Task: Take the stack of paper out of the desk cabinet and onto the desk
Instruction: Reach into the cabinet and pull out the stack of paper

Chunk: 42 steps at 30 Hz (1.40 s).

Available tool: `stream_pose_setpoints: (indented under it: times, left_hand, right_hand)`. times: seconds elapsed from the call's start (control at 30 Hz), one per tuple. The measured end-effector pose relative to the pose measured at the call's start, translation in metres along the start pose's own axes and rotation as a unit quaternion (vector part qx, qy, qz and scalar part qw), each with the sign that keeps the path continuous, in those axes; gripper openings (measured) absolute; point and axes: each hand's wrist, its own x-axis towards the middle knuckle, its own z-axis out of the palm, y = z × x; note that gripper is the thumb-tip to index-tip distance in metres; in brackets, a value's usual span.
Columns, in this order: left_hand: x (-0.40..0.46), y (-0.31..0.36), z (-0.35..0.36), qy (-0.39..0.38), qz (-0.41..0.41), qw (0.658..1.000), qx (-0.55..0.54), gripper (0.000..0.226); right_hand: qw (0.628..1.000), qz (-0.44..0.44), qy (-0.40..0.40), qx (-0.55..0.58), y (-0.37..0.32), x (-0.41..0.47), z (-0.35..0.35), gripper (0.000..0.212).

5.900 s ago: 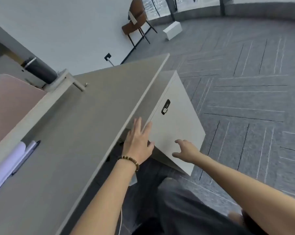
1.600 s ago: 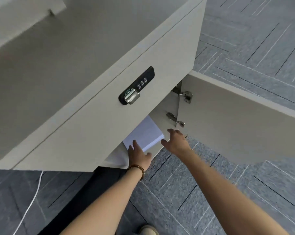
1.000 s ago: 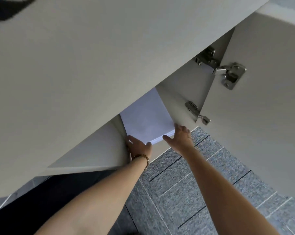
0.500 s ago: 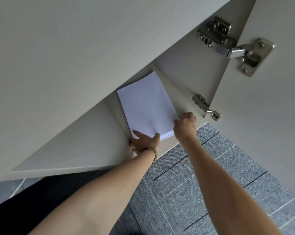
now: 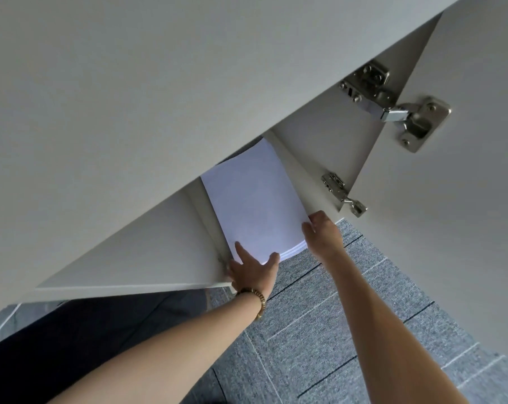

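Note:
A white stack of paper [image 5: 255, 205] lies in the bottom of the open desk cabinet [image 5: 147, 246], its near end sticking out past the cabinet's front edge. My left hand [image 5: 254, 271], with a bead bracelet on the wrist, grips the stack's near left corner, thumb on top. My right hand [image 5: 322, 233] holds the near right edge, fingers curled around it. The stack's far end is hidden under the cabinet's upper panel [image 5: 159, 83].
The cabinet door [image 5: 451, 214] stands open on the right, hung on two metal hinges [image 5: 392, 109]. Grey carpet floor [image 5: 334, 330] lies below. A dark trouser leg [image 5: 86, 322] and a white cable [image 5: 1, 325] show at the lower left.
Both hands have closed on the stack's near end and drawn it toward me, so it now overhangs the cabinet's front edge. The camera has moved closer and lower.

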Motion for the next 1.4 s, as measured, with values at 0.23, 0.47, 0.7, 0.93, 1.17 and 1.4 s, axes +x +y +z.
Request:
stream_pose_setpoints:
  times: [0.23, 0.47, 0.7, 0.93, 1.17, 1.4]
  left_hand:
    - [-0.053, -0.052, 0.003, -0.058, 0.06, 0.993, -0.078, 0.097]
    - [-0.036, -0.077, -0.001, -0.047, -0.054, 0.974, -0.215, 0.051]
    - [-0.012, -0.062, -0.006, -0.045, -0.075, 0.946, -0.313, 0.034]
    - [-0.009, -0.04, -0.011, -0.156, -0.093, 0.922, -0.342, 0.052]
    - [-0.035, -0.028, -0.053, -0.161, -0.035, 0.94, -0.298, 0.028]
    - [-0.109, -0.009, -0.131, -0.192, 0.018, 0.954, -0.229, 0.033]
  right_hand:
    - [0.997, 0.054, -0.004, 0.05, 0.052, -0.06, -0.018, 0.026]
    - [0.989, 0.095, -0.11, 0.021, 0.081, -0.082, -0.015, 0.034]
    - [0.98, 0.122, -0.121, 0.104, 0.078, -0.059, -0.011, 0.041]
    - [0.981, 0.118, -0.129, 0.087, 0.066, -0.041, -0.012, 0.055]
    - [0.981, 0.119, -0.1, 0.115, 0.039, -0.075, -0.025, 0.048]
    - [0.985, 0.112, -0.082, 0.105, -0.016, -0.156, -0.07, 0.058]
